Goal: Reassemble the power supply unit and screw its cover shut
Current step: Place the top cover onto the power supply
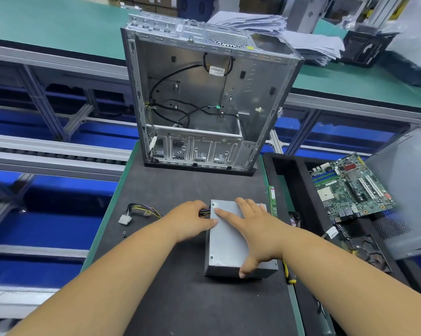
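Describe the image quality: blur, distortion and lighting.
Head view: wide-angle distortion bows the conveyor rails and tilts the computer case; the edges smear with blur, notably the grey panel at right; the centre around the power supply unit is sharp; lighting is even, shadows soft.

Grey power supply lying closed on the dark desk mat

The power supply (pixel 228 241), a plain grey metal box, is lying flat and lengthwise on the desk (pixel 180 299), its cover (pixel 225 236) sitting on top with a small screw hole showing near the front left corner. Its cable bundle (pixel 144 210) of yellow, black and purple wires is trailing out from the far left end, ending in a white plug (pixel 125 219). Two tiny dark screws (pixel 124 234) are lying loose to the left.
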Demonstrator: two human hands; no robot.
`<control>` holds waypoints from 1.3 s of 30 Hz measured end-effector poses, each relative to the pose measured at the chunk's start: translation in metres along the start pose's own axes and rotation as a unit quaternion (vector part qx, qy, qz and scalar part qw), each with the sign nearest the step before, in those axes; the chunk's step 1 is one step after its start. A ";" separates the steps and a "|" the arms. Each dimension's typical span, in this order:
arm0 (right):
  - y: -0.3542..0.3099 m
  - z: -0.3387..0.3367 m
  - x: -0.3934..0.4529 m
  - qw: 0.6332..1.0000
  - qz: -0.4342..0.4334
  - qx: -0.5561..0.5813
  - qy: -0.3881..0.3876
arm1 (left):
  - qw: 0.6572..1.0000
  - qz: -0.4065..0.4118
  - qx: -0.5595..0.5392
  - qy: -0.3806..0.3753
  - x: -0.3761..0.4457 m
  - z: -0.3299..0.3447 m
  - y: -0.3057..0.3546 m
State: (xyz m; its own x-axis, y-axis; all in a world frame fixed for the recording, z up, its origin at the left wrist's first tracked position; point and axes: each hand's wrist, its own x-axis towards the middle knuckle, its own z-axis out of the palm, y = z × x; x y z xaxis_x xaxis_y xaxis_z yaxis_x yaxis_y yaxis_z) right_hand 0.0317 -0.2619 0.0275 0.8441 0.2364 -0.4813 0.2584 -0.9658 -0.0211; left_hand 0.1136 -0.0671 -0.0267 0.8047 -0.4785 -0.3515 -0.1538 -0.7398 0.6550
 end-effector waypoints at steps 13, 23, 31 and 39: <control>0.003 0.006 0.001 0.999 -0.003 0.036 0.002 | 0.999 -0.038 0.015 -0.009 -0.002 0.004 0.006; 0.046 0.021 -0.009 0.861 0.295 0.381 0.161 | 0.993 -0.086 -0.076 -0.021 -0.001 0.002 0.019; 0.036 0.021 0.002 0.837 0.333 0.419 0.110 | 0.995 -0.075 -0.061 0.030 -0.003 0.003 0.025; 0.030 0.003 -0.011 0.786 0.241 0.481 0.306 | 0.978 0.046 -0.079 0.188 -0.015 -0.022 0.038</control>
State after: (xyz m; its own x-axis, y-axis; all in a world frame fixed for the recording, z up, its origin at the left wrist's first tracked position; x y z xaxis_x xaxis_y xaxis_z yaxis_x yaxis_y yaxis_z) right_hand 0.0285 -0.2934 0.0299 0.8792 -0.4580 -0.1317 -0.3864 -0.5232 -0.7596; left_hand 0.1086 -0.0779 0.0187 0.9501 -0.3099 -0.0357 -0.1682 -0.6053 0.7780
